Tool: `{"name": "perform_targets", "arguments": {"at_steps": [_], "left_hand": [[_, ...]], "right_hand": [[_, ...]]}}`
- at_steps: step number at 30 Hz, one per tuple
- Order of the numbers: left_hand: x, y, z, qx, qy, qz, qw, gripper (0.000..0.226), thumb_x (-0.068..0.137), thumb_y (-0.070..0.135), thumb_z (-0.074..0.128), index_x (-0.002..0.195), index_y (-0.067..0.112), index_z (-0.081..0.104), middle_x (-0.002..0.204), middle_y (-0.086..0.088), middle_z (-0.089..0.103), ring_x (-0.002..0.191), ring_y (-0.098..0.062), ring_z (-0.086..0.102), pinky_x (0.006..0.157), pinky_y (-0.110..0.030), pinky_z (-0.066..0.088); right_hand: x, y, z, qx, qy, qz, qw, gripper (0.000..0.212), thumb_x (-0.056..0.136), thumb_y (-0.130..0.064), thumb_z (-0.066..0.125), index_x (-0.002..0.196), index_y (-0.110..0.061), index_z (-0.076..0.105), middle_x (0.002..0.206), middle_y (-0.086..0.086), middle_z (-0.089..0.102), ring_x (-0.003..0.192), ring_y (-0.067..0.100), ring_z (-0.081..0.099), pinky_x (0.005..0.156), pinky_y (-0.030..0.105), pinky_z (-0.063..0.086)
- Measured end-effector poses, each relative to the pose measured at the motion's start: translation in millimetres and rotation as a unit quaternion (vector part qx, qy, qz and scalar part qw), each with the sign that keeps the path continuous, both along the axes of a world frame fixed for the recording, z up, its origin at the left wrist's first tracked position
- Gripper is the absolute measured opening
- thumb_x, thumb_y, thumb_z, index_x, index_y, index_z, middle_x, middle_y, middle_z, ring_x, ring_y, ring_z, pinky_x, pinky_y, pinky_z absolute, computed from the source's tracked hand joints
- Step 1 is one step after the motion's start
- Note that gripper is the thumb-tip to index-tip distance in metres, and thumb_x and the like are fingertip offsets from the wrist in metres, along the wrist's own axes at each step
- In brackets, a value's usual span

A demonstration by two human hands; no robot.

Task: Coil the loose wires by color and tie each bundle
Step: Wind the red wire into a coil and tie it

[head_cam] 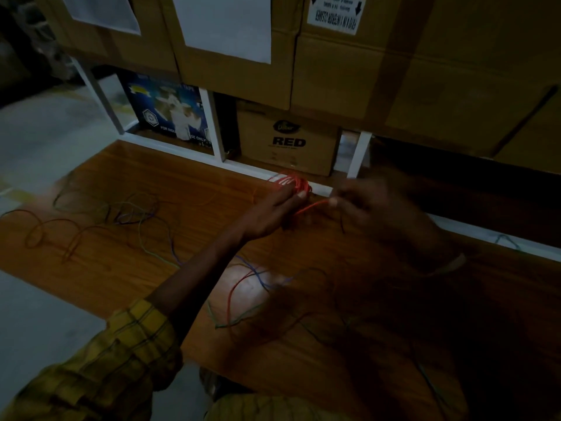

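Orange-red wire coil (pixel 293 183) — yellow plaid sleeve (pixel 121 354) — brown woodgrain table (pixel 145 165).

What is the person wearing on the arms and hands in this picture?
The left arm has a yellow plaid sleeve with dark lines, pushed up so the forearm is bare. The right wrist carries a pale band. Both hands are without gloves; the right arm is too dark to show a sleeve.

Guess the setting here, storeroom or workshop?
Likely a storeroom or stock area. Taped cartons are stacked on a white rack, with more boxed goods below. The person works low on a wood board, left hand holding a red coil, right hand pinching its tail.
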State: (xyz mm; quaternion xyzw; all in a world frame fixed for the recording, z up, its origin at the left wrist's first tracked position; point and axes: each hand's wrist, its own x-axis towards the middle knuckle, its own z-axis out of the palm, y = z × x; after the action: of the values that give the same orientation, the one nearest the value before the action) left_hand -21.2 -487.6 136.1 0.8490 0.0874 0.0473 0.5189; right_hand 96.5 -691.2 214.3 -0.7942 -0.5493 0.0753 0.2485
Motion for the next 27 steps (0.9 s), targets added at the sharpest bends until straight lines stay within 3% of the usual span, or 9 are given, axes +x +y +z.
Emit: {"name": "perform_targets", "arguments": {"at_steps": [4,8,11,14,15,18,21,24,27], "left_hand": [[-10,-2,6,-0.16,0.02,-0.068,0.985,0.039,0.116,0.034,0.033,0.141,0.01,0.051,0.09,-0.011,0.071,0.066,-0.018,0.059,0.057,-0.027,0.043],[-13,-6,15,-0.277,-0.014,-0.125,0.953,0.044,0.117,0.029,0.024,0.127,0.002,0.057,0.075,-0.004,0.058,0.055,-0.013,0.044,0.053,-0.026,0.034],[-12,-8,15,-0.38,-0.036,-0.13,0.915,0.054,0.116,0.031,0.021,0.118,0.011,0.071,0.065,0.0,0.045,0.049,-0.015,0.025,0.048,-0.027,0.024],[-7,-7,13,-0.446,-0.047,-0.104,0.888,0.064,0.116,0.043,0.018,0.109,0.007,0.07,0.057,0.005,0.036,0.045,-0.015,0.018,0.046,-0.03,0.02],[-6,-7,12,-0.464,-0.052,-0.093,0.879,0.066,0.115,0.047,0.018,0.108,0.003,0.067,0.054,0.005,0.033,0.043,-0.013,0.017,0.044,-0.03,0.02],[-3,-7,9,-0.521,-0.058,-0.07,0.849,0.072,0.112,0.057,0.019,0.099,0.003,0.065,0.051,0.006,0.028,0.04,-0.011,0.015,0.042,-0.029,0.016],[0,-7,4,-0.576,-0.058,-0.057,0.813,0.068,0.111,0.056,0.024,0.093,0.005,0.065,0.047,0.009,0.034,0.038,-0.009,0.015,0.04,-0.026,0.015],[3,-9,2,-0.612,-0.073,-0.048,0.786,0.061,0.112,0.05,0.026,0.09,0.007,0.064,0.047,0.009,0.026,0.037,-0.008,0.015,0.04,-0.023,0.015],[5,-13,1,-0.634,-0.082,-0.038,0.768,0.059,0.112,0.046,0.025,0.088,0.007,0.063,0.05,0.009,0.02,0.036,-0.008,0.013,0.038,-0.022,0.015]], "right_hand": [[40,1,5,0.079,-0.048,-0.044,0.995,0.013,0.099,-0.021,0.065,0.096,-0.011,0.073,0.089,0.003,0.066,0.083,0.018,0.063,0.075,0.039,0.052],[56,13,-24,0.134,-0.044,-0.09,0.986,0.025,0.096,-0.033,0.061,0.095,-0.011,0.074,0.096,0.007,0.061,0.089,0.024,0.061,0.08,0.049,0.051],[49,20,-50,0.142,0.0,-0.111,0.984,0.036,0.094,-0.043,0.058,0.099,-0.012,0.076,0.095,0.006,0.062,0.085,0.016,0.061,0.078,0.043,0.053],[28,19,-61,0.183,0.049,-0.106,0.976,0.01,0.093,-0.021,0.071,0.101,-0.018,0.077,0.093,-0.002,0.066,0.085,0.002,0.061,0.076,0.024,0.051],[20,18,-64,0.2,0.075,-0.106,0.971,0.013,0.093,-0.018,0.073,0.105,-0.022,0.076,0.092,-0.004,0.068,0.085,0.001,0.063,0.076,0.019,0.05],[1,18,-68,0.236,0.134,-0.111,0.956,0.028,0.095,-0.019,0.073,0.122,-0.025,0.07,0.083,-0.002,0.069,0.079,0.01,0.068,0.07,0.026,0.054],[-6,21,-74,0.276,0.1,-0.118,0.949,0.025,0.094,-0.012,0.072,0.118,-0.021,0.074,0.092,-0.003,0.07,0.085,0.009,0.068,0.073,0.028,0.057],[-13,25,-78,0.285,0.012,-0.098,0.953,0.021,0.093,0.002,0.068,0.11,-0.006,0.076,0.091,0.005,0.063,0.081,0.01,0.059,0.07,0.015,0.046],[-18,23,-77,0.293,0.002,-0.068,0.954,0.017,0.096,-0.005,0.059,0.103,-0.001,0.074,0.105,0.005,0.063,0.095,0.01,0.06,0.081,0.018,0.046]]}}
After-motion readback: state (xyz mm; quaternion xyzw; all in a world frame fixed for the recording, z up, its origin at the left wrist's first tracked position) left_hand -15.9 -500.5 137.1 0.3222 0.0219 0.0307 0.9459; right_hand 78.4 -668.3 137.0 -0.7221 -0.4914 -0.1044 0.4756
